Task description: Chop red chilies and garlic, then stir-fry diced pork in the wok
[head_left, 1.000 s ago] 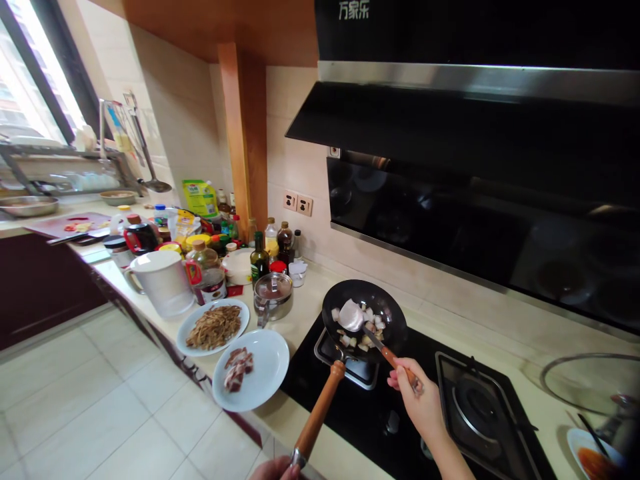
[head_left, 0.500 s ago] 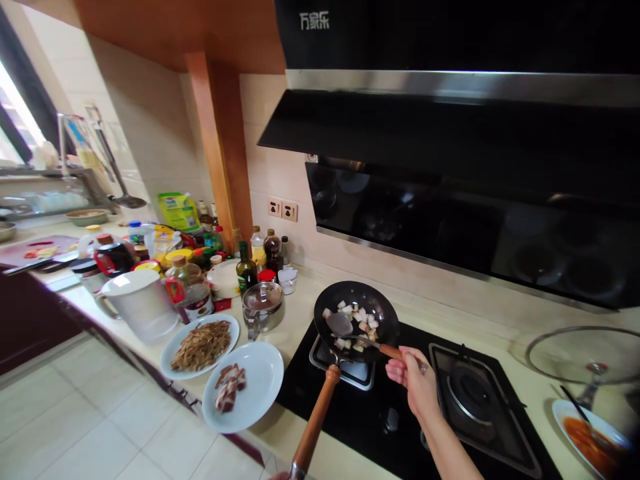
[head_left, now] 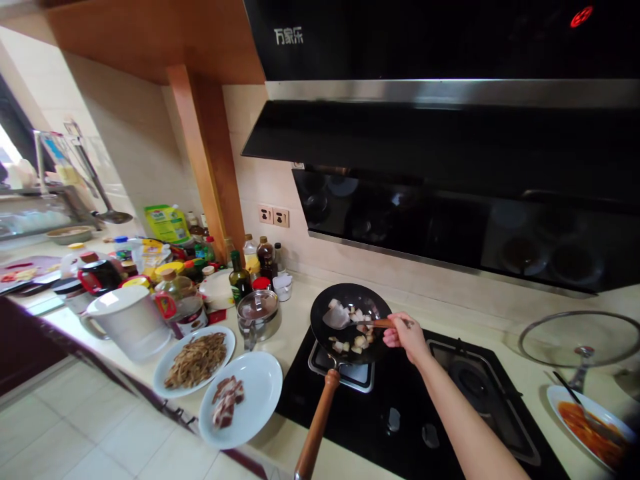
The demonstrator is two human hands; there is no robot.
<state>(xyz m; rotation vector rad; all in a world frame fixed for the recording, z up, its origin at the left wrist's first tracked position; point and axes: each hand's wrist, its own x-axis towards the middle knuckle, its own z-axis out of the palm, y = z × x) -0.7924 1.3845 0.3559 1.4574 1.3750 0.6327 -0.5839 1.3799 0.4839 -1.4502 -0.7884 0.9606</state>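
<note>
My right hand [head_left: 406, 335] is closed round the wooden handle of a metal spatula [head_left: 336, 317], whose blade rests among pale meat cubes [head_left: 359, 341] in a black wok [head_left: 349, 321] on the left burner. The wok's long wooden handle [head_left: 316, 429] runs down to the bottom edge of the picture. My left hand is out of view below that edge.
On the counter left of the black gas hob [head_left: 400, 413]: a white plate of sliced meat [head_left: 240, 398], a plate of brown shreds [head_left: 194, 361], a lidded steel pot [head_left: 258, 313], a white jug [head_left: 126, 321], bottles. A glass lid [head_left: 580, 339] and a plate of red sauce [head_left: 590, 427] lie right.
My right hand has moved up and away along the wok's right rim, swinging the spatula level across the meat. The view has shifted left, and my left hand has dropped out of the picture.
</note>
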